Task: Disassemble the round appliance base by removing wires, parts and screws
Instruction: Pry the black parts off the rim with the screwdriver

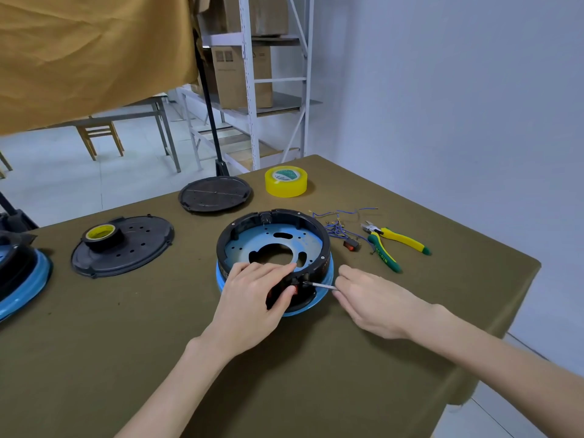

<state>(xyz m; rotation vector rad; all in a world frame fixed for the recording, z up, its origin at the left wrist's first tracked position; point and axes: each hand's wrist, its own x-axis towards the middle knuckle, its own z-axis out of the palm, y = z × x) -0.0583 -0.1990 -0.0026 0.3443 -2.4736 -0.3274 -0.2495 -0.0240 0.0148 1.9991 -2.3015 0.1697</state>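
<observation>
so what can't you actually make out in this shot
- Head view: the screwdriver handle is hidden inside the right hand; only the thin shaft shows.
- The red part on the round base wall is mostly covered by the left hand fingers.
- The second blue-rimmed base is cut off by the left edge.
- The print on the pliers handle is too small to read.

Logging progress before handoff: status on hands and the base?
Left hand holds the near rim of the round base. Right hand grips a screwdriver, tip at the base's side wall. Cut wires and pliers lie apart, nothing blocking.
</observation>
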